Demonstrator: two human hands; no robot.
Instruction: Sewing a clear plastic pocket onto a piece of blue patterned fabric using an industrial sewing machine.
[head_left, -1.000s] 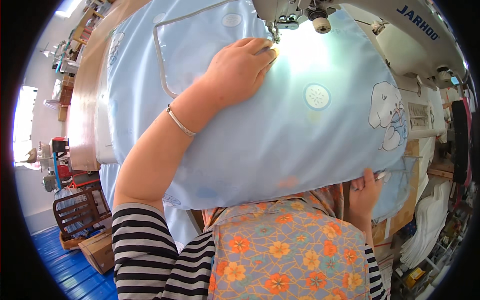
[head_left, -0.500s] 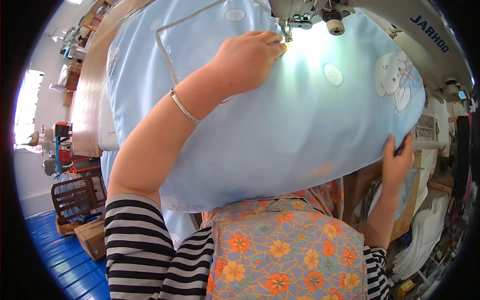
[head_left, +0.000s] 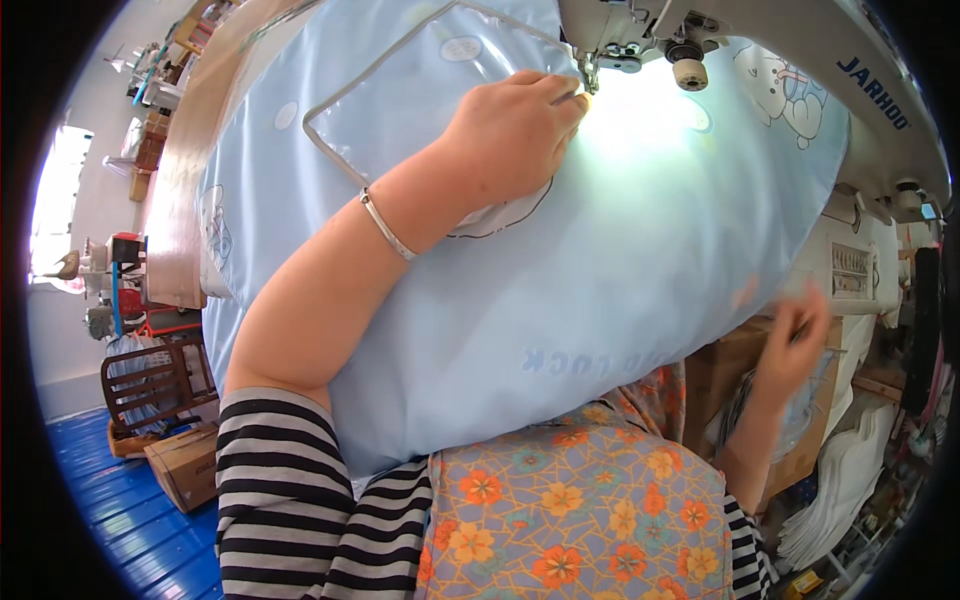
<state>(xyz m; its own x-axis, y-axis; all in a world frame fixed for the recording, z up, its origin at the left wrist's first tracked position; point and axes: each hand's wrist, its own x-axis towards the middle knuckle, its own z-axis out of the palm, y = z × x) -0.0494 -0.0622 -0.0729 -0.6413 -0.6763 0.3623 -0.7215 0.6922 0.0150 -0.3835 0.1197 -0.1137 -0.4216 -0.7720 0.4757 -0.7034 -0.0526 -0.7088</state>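
Observation:
Light blue printed fabric (head_left: 480, 340) spreads under the sewing machine head (head_left: 850, 70) and drapes toward my lap. Upon it lies a clear plastic panel (head_left: 385, 115) with a grey bound edge. My left hand (head_left: 520, 135), a bracelet on its wrist, rests beside the presser foot (head_left: 591, 78), fingers curled together on the fabric there; its fingertips are partly hidden. My right hand (head_left: 797, 345) is off the cloth's right edge, smeared by motion, fingers bent around a small dark thing I cannot make out.
A cardboard box (head_left: 715, 385) stands below the right side of the cloth, near stacked white material (head_left: 840, 480). At left are a wooden tabletop (head_left: 180, 210), a brown slatted chair (head_left: 160, 385) and another carton (head_left: 185, 465) on the blue floor (head_left: 130, 530).
The fabric has turned and shifted, its printed bear at right moving farther away and more of the plastic panel showing. My right hand has left the cloth's edge and dropped slightly; the left stays near the needle.

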